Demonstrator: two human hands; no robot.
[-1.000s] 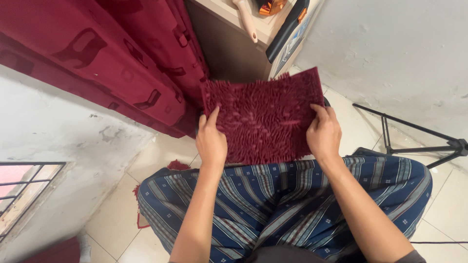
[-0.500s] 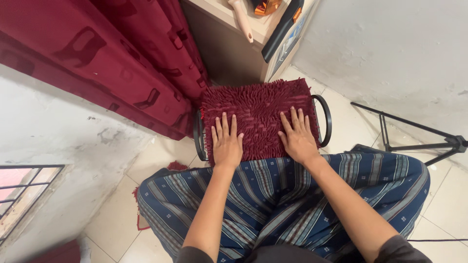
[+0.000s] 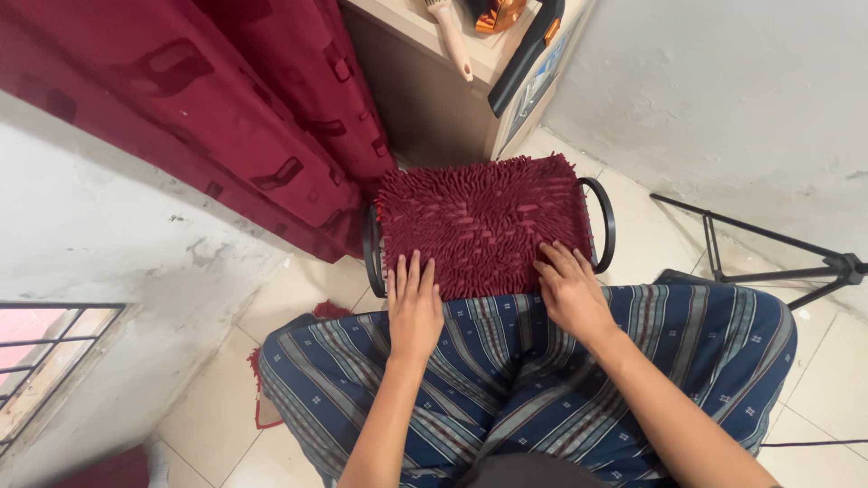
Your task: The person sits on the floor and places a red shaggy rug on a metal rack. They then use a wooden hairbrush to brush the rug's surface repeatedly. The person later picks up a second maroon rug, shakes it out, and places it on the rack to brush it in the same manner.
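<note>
A shaggy dark red mat (image 3: 484, 221) lies flat on a stool with black curved metal handles (image 3: 606, 221) in front of my knees. My left hand (image 3: 414, 303) rests flat with fingers together on the mat's near left edge. My right hand (image 3: 570, 289) lies on the near right edge, fingers spread and slightly curled on the pile. Neither hand grips anything. My legs are covered by a blue striped cloth (image 3: 533, 370).
A dark red curtain (image 3: 244, 108) hangs at the left beside a wooden cabinet (image 3: 434, 86) with a brush (image 3: 449, 32) and a black-handled tool (image 3: 529, 54) on top. A black tripod leg (image 3: 768, 248) lies on the tiled floor at right. White walls stand on both sides.
The mat was held up by both hands, then laid flat on the stool. My hands have since slid back toward me to its near edge.
</note>
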